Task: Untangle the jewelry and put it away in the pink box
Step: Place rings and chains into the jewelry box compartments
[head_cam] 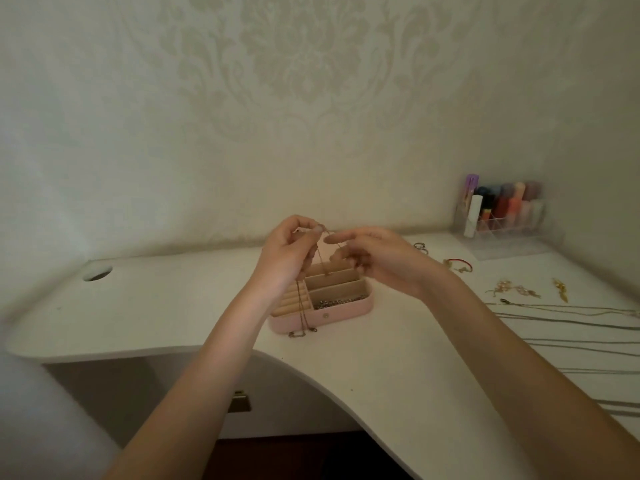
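While both forearms reach out over the curved front edge of a white desk point(398, 393), the left hand point(285, 258) and the right hand point(377, 261) are raised side by side above an open pink box point(349, 311), a thin gold chain point(303, 308) strung between them. The left hand's curled fingers pinch the chain at the top, and its loose length drops below that hand, across the box's front wall, to end on the desk just in front of it. The right hand's fingers are bent, its forefinger stretched toward the left hand's fingertips; whether it actually grips the chain cannot be told. Beneath the hands, the box shows beige compartments, one holding small dark beads point(341, 302). To the right of the right hand lie long thin necklaces point(568, 323), gold earrings point(516, 291), a red bracelet point(459, 262) and rings point(420, 247). Farther off beyond that hand, a clear organizer point(502, 216) of coloured bottles stands against patterned wallpaper point(294, 81).
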Demonstrator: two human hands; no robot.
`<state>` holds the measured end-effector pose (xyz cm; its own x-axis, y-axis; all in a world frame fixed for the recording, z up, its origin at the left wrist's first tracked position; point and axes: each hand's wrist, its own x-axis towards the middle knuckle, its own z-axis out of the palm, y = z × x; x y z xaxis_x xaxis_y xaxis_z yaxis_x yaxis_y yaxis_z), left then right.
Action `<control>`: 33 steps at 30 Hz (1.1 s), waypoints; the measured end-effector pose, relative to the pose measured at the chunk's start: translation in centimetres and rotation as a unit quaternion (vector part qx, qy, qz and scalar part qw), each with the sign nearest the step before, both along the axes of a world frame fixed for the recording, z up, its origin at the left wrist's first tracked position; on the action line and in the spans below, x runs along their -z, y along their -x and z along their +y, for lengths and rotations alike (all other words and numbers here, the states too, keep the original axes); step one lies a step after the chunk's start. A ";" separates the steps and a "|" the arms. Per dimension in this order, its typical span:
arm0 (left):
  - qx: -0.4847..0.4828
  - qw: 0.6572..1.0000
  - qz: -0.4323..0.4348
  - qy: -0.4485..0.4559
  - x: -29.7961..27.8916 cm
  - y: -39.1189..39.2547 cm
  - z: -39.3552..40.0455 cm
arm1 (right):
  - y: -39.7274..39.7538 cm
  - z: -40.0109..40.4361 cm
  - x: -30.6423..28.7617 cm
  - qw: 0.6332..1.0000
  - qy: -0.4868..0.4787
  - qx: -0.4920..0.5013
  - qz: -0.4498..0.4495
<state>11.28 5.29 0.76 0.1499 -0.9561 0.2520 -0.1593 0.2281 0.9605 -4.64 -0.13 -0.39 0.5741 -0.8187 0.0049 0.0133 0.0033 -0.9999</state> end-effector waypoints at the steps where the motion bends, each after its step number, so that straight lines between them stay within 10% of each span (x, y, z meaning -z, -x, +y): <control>1: -0.004 1.000 0.002 0.001 -0.1 0.1 0.0 | -0.3 0.2 0.3 0.999 -0.036 -0.022 -0.008; 11: -0.038 0.997 -0.030 0.052 -0.2 -1.0 -0.4 | 0.2 0.0 1.7 0.997 0.002 -0.065 0.029; 16: -0.077 0.988 -0.116 0.070 0.5 -2.0 -0.2 | 1.2 -0.6 1.2 0.991 -0.087 -0.001 -0.097; 27: 0.090 0.980 -0.160 -0.079 1.8 -3.6 0.9 | 1.8 -0.5 -2.2 0.950 -0.025 0.169 -0.260; 33: 0.094 0.972 -0.161 -0.142 1.7 -5.1 0.9 | 3.0 -0.6 -3.2 0.937 0.053 0.276 -0.208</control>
<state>16.42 6.18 -0.92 -0.0761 -0.9969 -0.0205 -0.4426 0.0154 0.8966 -7.62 -0.68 2.76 -0.0063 -0.9727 0.2318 0.3728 -0.2174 -0.9021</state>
